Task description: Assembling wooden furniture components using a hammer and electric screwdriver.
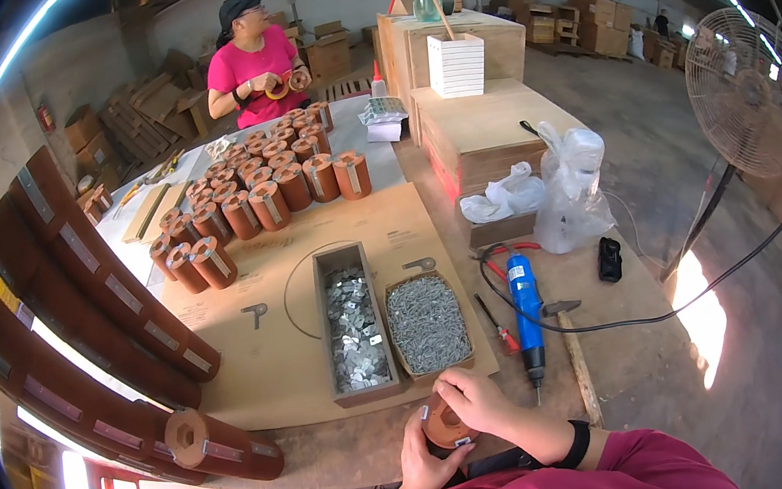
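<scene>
At the table's near edge I hold a short reddish-brown cylinder [447,430] with a hexagonal hole in its end. My left hand [428,462] wraps its left and lower side. Closed over its upper right is my right hand [473,402], whose fingertips are partly hidden at the end face. Small pale metal pieces show on the cylinder's side. Just beyond my hands stand a long grey box [324,300] of small metal plates and a shallower box [469,339] full of screws. To the right lies a blue electric screwdriver [525,300], its bit toward me.
Many similar cylinders [269,205] stand farther back; long brown columns [103,277] lean at left. A red-handled screwdriver [506,339], hammer [580,368] and black cable [665,316] lie right, near plastic bags [573,187] and a fan [749,80]. Another person [253,68] works across the table.
</scene>
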Action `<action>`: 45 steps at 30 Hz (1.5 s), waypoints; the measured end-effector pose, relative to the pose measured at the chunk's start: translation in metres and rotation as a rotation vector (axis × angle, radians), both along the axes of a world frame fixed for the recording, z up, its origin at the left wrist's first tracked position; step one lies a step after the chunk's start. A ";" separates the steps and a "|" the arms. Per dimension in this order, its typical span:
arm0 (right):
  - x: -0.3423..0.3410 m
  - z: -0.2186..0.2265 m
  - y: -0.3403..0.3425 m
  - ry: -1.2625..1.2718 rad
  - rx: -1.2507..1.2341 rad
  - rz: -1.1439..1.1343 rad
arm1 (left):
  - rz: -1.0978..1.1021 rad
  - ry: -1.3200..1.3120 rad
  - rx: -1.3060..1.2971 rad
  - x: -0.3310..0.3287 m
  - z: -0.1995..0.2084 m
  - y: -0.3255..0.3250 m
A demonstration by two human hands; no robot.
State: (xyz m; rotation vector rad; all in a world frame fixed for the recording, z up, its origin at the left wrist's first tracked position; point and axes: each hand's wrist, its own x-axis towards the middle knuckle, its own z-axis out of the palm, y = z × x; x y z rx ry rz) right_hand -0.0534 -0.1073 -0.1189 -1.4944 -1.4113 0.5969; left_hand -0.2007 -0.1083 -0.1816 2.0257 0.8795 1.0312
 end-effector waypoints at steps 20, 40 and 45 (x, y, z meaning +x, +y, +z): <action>0.018 -0.010 -0.019 0.585 -0.279 0.332 | -0.008 -0.021 -0.044 0.001 0.008 -0.002; 0.009 -0.025 -0.024 0.604 -0.117 0.233 | 0.001 0.034 0.035 -0.001 -0.001 -0.002; 0.008 -0.028 -0.026 0.624 -0.137 0.221 | -0.006 0.051 0.025 -0.002 0.002 -0.003</action>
